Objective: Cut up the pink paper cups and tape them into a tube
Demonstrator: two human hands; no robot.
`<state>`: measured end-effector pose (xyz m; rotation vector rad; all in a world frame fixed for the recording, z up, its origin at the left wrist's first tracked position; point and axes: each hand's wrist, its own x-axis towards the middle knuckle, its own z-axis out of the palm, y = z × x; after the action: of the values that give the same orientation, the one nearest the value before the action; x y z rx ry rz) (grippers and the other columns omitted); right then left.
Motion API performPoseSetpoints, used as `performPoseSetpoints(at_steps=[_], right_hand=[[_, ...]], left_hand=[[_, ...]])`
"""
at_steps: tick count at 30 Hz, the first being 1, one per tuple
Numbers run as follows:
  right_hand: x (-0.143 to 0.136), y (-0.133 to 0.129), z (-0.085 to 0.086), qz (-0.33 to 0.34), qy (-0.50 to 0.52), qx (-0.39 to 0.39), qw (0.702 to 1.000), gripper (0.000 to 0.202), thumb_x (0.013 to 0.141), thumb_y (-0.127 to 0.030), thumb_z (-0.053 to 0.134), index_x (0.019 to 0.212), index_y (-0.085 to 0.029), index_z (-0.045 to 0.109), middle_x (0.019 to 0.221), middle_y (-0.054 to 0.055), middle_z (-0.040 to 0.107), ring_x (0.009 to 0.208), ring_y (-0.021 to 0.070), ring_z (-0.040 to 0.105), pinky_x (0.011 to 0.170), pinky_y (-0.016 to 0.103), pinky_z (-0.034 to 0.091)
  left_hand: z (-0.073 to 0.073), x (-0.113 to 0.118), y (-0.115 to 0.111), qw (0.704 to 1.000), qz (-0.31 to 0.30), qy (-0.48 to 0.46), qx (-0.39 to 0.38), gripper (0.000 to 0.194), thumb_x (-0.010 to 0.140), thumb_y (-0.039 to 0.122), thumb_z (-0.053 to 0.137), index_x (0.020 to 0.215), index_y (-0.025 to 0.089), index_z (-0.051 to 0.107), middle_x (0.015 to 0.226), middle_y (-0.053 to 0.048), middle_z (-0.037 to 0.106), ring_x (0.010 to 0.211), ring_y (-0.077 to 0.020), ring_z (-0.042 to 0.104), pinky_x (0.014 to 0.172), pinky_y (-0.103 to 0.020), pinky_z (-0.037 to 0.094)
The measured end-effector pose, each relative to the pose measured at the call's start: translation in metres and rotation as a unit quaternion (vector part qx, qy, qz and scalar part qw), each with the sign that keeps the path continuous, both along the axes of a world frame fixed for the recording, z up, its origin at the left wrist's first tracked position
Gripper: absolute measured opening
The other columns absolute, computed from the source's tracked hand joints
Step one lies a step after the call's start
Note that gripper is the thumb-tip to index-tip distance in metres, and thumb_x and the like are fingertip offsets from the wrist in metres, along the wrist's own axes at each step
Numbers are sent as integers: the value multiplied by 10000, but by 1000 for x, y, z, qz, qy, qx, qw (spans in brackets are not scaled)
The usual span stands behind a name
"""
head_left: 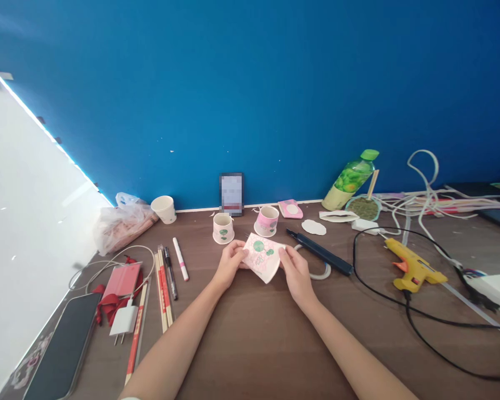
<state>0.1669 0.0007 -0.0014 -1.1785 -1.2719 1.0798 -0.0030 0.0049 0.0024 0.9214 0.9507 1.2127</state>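
Note:
A flattened piece of pink and white paper cup (263,258) with green print is held up over the brown table. My left hand (232,262) pinches its left edge, and my right hand (295,272) grips the right edge. Just behind the hands stand two short paper cups, one white with green print (223,229) and one pink (267,221). A third, white cup (164,209) leans farther left. Near the wall lie a pink cut piece (290,209) and a white oval piece (314,227).
A dark blue stick-like tool (325,254) lies right of my hands, with a yellow glue gun (412,266) and cables beyond. A green-capped bottle (350,180) leans on the wall. Pens (180,259), chopsticks (163,289), a charger (124,320) and a phone (62,347) lie left.

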Motion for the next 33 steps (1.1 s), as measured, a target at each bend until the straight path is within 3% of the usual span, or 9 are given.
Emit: performPoseSetpoints(at_steps=[4, 8, 12, 16, 20, 24, 26, 30, 33], right_hand=[[2, -3, 3, -1, -78, 21, 997, 389, 841, -506, 470, 1005, -192, 632, 902, 56, 681, 815, 230, 608, 683, 299, 479], [2, -3, 0, 8, -136, 36, 990, 407, 860, -488, 433, 1077, -199, 620, 980, 81, 680, 879, 250, 612, 733, 329, 484], [2, -3, -3, 6, -134, 39, 990, 422, 847, -493, 462, 1115, -192, 586, 1098, 100, 652, 964, 259, 609, 789, 349, 485], [2, -3, -4, 11, -118, 25, 993, 423, 806, -497, 533, 1085, -182, 584, 1046, 113, 669, 880, 253, 641, 729, 343, 502], [2, -3, -3, -8, -158, 44, 986, 377, 819, -481, 514, 1039, -189, 608, 935, 98, 687, 791, 236, 639, 682, 336, 495], [6, -2, 2, 19, -198, 77, 977, 332, 824, -461, 511, 1009, -216, 637, 897, 68, 684, 726, 210, 611, 690, 338, 482], [12, 1, 6, -11, -194, 103, 976, 347, 866, -460, 428, 1006, -218, 632, 890, 66, 678, 738, 208, 605, 704, 338, 475], [30, 10, 10, -129, -273, 168, 939, 333, 899, -379, 343, 916, -204, 626, 845, 78, 659, 767, 212, 597, 729, 334, 442], [37, 16, 6, -90, -427, 197, 878, 232, 843, -278, 424, 825, -189, 638, 807, 77, 654, 775, 222, 591, 716, 342, 405]], left_hand=[[2, 0, -3, 997, -33, 63, 41, 391, 691, 500, 641, 877, 158, 607, 680, -9, 594, 573, -109, 531, 470, -181, 395], [3, 2, -4, 986, -27, 141, 87, 334, 690, 468, 657, 734, 138, 633, 678, -26, 608, 616, -128, 542, 552, -216, 421], [1, 5, -4, 982, 13, 169, 87, 323, 715, 455, 639, 722, 132, 627, 656, -22, 604, 597, -122, 528, 555, -224, 418], [2, 5, -3, 982, 59, 158, 89, 317, 742, 446, 616, 744, 129, 624, 661, -24, 601, 608, -122, 527, 562, -226, 423], [6, 2, -4, 986, 4, 142, 90, 315, 706, 433, 656, 787, 129, 652, 715, -39, 630, 652, -138, 548, 591, -232, 438], [5, 0, -5, 977, -73, 174, 96, 322, 647, 422, 710, 740, 117, 668, 660, -23, 614, 591, -120, 520, 531, -209, 402], [3, 0, -3, 980, -31, 179, 83, 327, 654, 435, 699, 697, 113, 661, 628, -20, 606, 572, -119, 513, 525, -212, 398], [0, 0, 1, 974, 153, 154, 61, 325, 677, 449, 674, 694, 126, 651, 620, -21, 603, 604, -139, 530, 559, -228, 416], [-1, -1, 2, 961, 211, 163, 69, 303, 689, 439, 665, 683, 137, 635, 608, -8, 574, 607, -131, 511, 563, -221, 404]])
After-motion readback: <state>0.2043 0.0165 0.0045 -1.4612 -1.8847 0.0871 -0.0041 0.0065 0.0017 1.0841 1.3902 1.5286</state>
